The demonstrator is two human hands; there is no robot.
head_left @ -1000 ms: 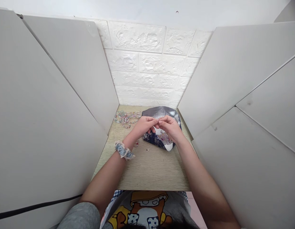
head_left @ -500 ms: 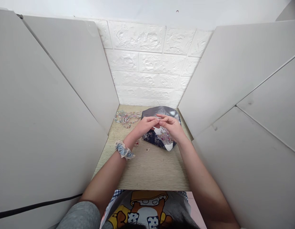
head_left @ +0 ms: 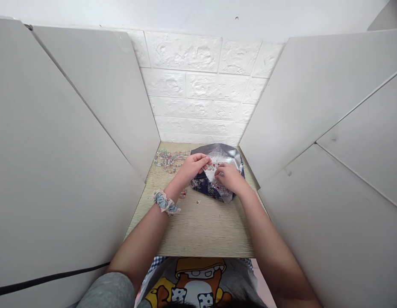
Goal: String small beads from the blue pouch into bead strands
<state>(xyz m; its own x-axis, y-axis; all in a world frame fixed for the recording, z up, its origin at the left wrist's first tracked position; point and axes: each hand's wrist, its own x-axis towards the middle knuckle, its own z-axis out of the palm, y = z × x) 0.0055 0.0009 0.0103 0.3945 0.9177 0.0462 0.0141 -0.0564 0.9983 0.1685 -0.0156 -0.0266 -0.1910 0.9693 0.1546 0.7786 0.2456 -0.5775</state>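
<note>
A dark blue patterned bag [head_left: 203, 185] with a silver lining lies on the wooden tabletop, its lining facing up and scattered with small pink, red and clear beads [head_left: 214, 166]. My left hand [head_left: 195, 166] is above the bag's left side, thumb and fingertips pinched together; whatever they hold is too small to name. Over the beads in the bag, my right hand [head_left: 230, 177] points its curled fingertips inward and down, and what is between them is hidden. Red and pale beads [head_left: 183, 193] show beside my left wrist, partly covered by it.
Strings of pastel beads [head_left: 169, 160] lie at the back left of the tabletop [head_left: 204, 235]. One tiny metallic piece [head_left: 198, 202] rests in front of the bag. White panels [head_left: 102, 85] enclose both sides, and a white brick-patterned wall [head_left: 201, 85] stands behind.
My hands were together at the fingertips over the bag; now they are apart. The right one has moved down to the beads, while the left has shifted slightly left.
</note>
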